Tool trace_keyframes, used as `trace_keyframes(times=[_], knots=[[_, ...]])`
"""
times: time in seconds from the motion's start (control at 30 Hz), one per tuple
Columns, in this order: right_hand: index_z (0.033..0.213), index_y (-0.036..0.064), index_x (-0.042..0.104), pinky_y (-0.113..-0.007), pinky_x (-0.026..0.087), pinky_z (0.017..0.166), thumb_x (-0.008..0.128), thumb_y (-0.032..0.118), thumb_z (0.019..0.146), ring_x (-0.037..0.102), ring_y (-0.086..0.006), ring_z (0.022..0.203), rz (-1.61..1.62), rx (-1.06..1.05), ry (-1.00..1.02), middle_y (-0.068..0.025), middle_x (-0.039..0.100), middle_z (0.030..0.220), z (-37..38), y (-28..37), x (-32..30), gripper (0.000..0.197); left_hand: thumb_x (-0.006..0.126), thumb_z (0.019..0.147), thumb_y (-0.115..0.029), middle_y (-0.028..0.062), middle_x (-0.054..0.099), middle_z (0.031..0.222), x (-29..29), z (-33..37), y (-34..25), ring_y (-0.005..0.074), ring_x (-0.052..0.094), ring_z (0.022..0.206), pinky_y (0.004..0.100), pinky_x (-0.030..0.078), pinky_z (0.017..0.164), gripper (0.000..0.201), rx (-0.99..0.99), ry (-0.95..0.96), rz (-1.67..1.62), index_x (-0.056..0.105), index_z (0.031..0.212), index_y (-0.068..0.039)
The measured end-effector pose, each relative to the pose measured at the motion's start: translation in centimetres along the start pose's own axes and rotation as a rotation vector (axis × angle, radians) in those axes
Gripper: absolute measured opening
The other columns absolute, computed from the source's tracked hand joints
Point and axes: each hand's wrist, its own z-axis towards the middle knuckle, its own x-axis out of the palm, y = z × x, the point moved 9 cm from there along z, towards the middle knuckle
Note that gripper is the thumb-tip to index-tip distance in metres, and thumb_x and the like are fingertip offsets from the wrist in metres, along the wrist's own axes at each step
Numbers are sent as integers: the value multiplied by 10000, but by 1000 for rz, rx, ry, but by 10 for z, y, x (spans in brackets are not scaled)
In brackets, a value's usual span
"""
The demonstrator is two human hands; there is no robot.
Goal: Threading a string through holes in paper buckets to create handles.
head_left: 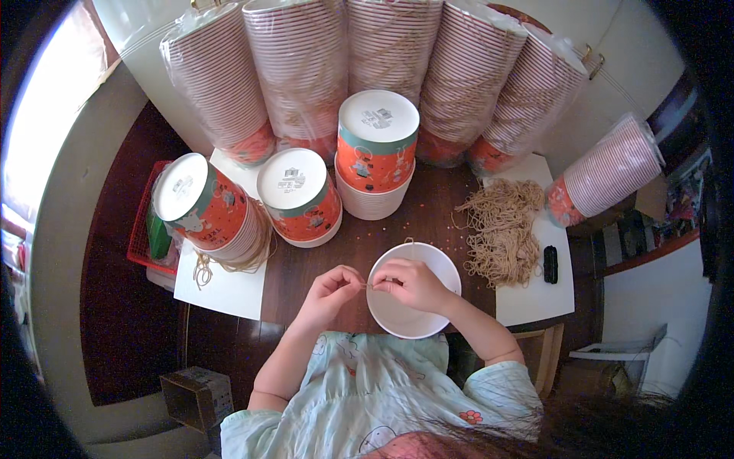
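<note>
A white paper bucket (394, 320) stands at the table's near edge with its open mouth toward me. My left hand (336, 291) is just left of its rim, thumb and fingertips pinched on a thin tan string (368, 286). Over the bucket's mouth, my right hand (407, 283) pinches the same string, its fingertips a short gap from the left ones. A small bit of tan string shows at the bucket's far rim, above the right hand. How the string runs behind the fingers is hidden.
Upside-down orange buckets stand in stacks: one in the middle (375, 164), a shorter one (310, 222), and one at left (222, 206) with strings hanging. Tall plastic-wrapped stacks (298, 76) line the back. A pile of tan strings (501, 233) and a black object (550, 265) lie right.
</note>
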Motion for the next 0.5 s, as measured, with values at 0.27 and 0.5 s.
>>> trace_keyframes(times=[0.27,0.5], knots=[[783,32,560,-287,444,586,598,56,752,570,-183,660,28,63,12,-68,583,723,1,-6,-1,55,530,798,-31,30,580,827,-23,-7,21,85,522,734,198,413,670,27,-232,-130,-166,524,820,-45],[777,26,554,-276,430,572,596,55,752,557,-162,637,132,103,25,-68,575,694,1,-5,-2,57,544,788,-24,40,583,812,4,-7,5,96,545,726,213,437,668,85,-308,6,-39,518,869,-23]])
